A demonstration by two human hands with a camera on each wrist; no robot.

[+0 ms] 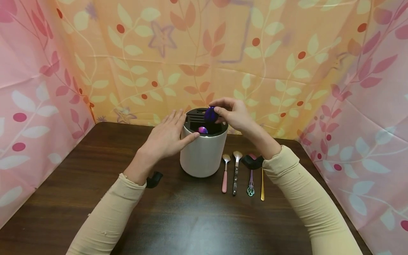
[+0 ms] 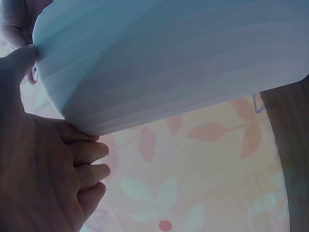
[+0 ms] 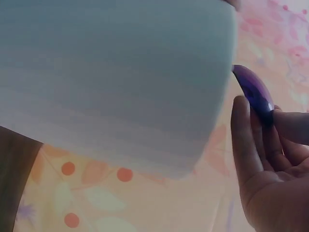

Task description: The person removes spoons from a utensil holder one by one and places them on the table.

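Observation:
A white round utensil holder [image 1: 203, 156] with a black slotted top [image 1: 195, 118] stands on the table. My right hand [image 1: 234, 113] pinches a shiny purple spoon [image 1: 211, 115] by its bowl, just over that top. In the right wrist view the purple spoon [image 3: 256, 94] shows between thumb and fingers, beside the holder's rim; its handle is hidden. Another spoon's pink-purple bowl [image 1: 202, 130] sticks up from the front of the top. My left hand [image 1: 167, 136] rests at the holder's left rim, fingers straight and thumb along the front edge.
Right of the holder lie a pink-handled spoon [image 1: 225, 177], a spoon with a dark speckled handle [image 1: 235, 177], an ornate purple-green handle [image 1: 250, 187] and a gold handle [image 1: 262, 187]. A black wrist mount [image 1: 253, 162] covers part of these last two. Patterned cloth [image 1: 204, 78] hangs behind the table.

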